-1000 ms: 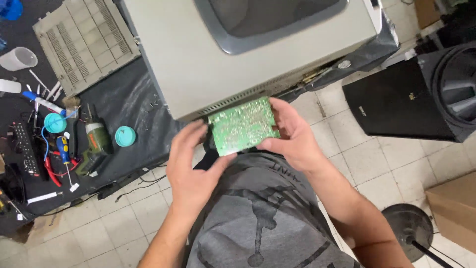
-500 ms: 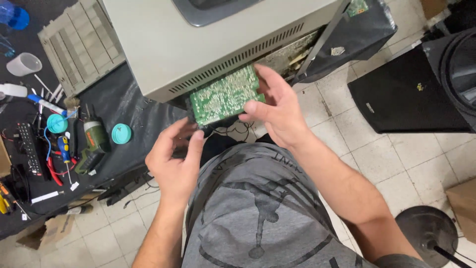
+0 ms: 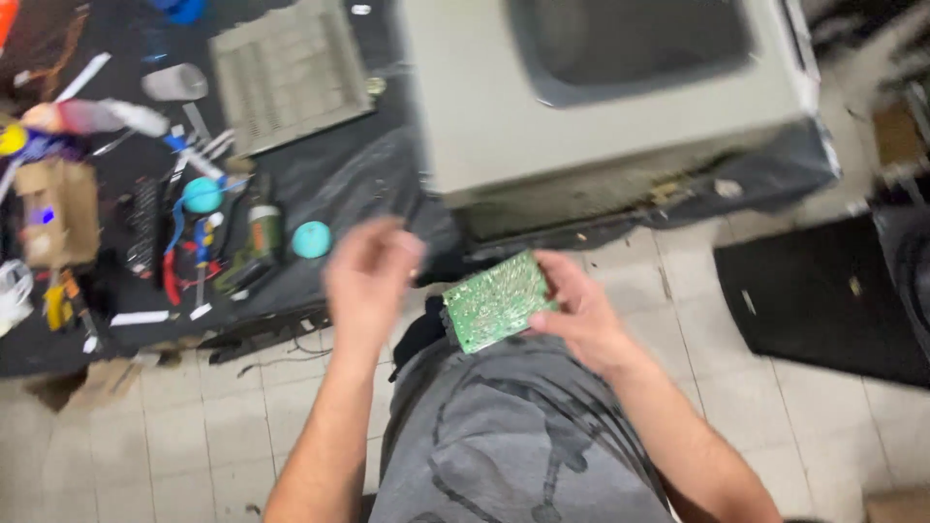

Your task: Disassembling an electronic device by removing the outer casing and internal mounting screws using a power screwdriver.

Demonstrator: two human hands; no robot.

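Motion blur is softening the left hand (image 3: 370, 276) and the clutter on the black mat (image 3: 320, 184), the right hand (image 3: 581, 320) is covering the green circuit board's (image 3: 494, 302) right edge, and the beige casing (image 3: 601, 97) is running off the top edge.

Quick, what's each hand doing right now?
Left hand: open, holding nothing, blurred.
Right hand: closed on the green circuit board.

Green circuit board (image 3: 496, 302) in right hand (image 3: 581, 315)
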